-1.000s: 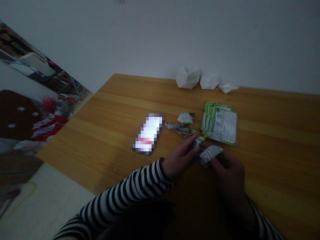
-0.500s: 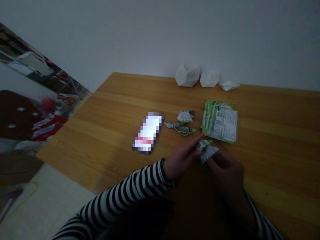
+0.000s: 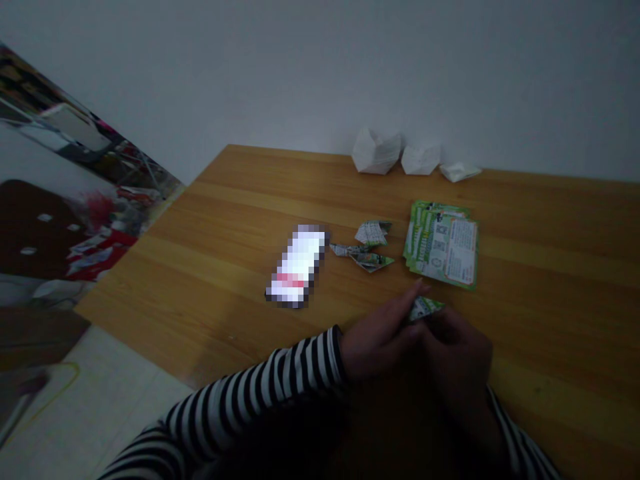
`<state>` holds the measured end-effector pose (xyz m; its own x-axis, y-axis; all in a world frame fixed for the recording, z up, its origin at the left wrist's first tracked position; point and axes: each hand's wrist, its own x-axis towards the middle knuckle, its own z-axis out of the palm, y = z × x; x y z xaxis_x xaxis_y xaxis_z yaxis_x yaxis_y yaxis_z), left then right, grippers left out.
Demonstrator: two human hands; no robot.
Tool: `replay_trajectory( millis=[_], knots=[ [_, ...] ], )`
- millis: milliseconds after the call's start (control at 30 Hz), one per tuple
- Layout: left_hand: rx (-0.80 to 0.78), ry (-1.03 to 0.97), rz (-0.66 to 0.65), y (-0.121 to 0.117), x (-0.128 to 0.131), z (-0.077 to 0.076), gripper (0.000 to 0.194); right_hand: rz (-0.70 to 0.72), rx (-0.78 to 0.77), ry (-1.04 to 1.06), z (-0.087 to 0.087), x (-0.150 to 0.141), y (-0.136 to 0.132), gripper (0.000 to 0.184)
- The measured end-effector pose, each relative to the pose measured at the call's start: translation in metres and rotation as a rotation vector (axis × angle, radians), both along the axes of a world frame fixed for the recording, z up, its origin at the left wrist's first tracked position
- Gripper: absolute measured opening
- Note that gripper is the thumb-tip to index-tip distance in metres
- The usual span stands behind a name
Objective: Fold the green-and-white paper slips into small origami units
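green folded paper [image 3: 425,307] held by left hand [image 3: 381,340] and right hand [image 3: 463,350]

I can read no words or numbers anywhere. The top sheet of the green-and-white stack [image 3: 445,250] bears lines of small print and square code-like blocks [image 3: 441,229], too small to decipher. Print on the folded paper [image 3: 425,308] I hold is equally illegible; the phone's screen [image 3: 299,260] is pixelated.
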<state>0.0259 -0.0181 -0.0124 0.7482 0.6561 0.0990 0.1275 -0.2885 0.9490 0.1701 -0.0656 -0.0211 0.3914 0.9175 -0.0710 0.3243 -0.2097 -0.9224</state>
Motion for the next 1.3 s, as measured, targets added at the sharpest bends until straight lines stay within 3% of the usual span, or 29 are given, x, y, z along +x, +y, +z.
replay_trajectory(
  millis=[200,233,333,400,567,667,767,933,1033,1167,1300],
  knots=[
    [0.127,0.088,-0.064,0.015,-0.012,0.015,0.060,0.021,-0.004,0.040,0.004,0.000,0.002,0.008],
    [0.201,0.117,0.010,0.022,-0.017,0.018,0.056,0.019,0.002,0.048,0.004,-0.001,0.002,0.010],
    [0.507,0.221,0.398,0.043,-0.034,0.024,0.041,-0.007,0.016,0.044,0.005,-0.002,0.003,0.015],
    [0.637,0.325,0.494,0.056,-0.045,0.025,0.033,-0.010,0.025,0.033,0.005,-0.001,0.003,0.013],
    [0.823,0.606,0.351,0.067,-0.052,0.018,0.020,-0.014,0.022,0.008,0.007,0.001,0.006,0.011],
    [0.818,0.640,0.331,0.068,-0.051,0.013,0.018,-0.022,0.009,0.011,0.006,0.002,0.006,0.012],
    [0.832,0.588,0.218,0.066,-0.050,0.014,0.020,-0.052,0.043,0.003,0.002,0.004,0.004,0.013],
    [0.793,0.622,-0.016,0.050,-0.040,0.024,0.021,-0.175,0.373,-0.218,0.001,0.010,0.001,0.015],
    [0.751,0.633,-0.090,0.041,-0.033,0.028,0.022,-0.044,0.461,-0.296,0.004,0.009,0.004,0.027],
    [0.562,0.464,-0.046,0.041,-0.033,0.027,0.020,0.178,0.246,-0.211,0.002,0.006,0.008,0.028],
    [0.249,0.104,0.150,0.045,-0.032,0.017,0.005,0.230,0.052,0.088,-0.001,-0.001,0.006,0.016]
  ],
)
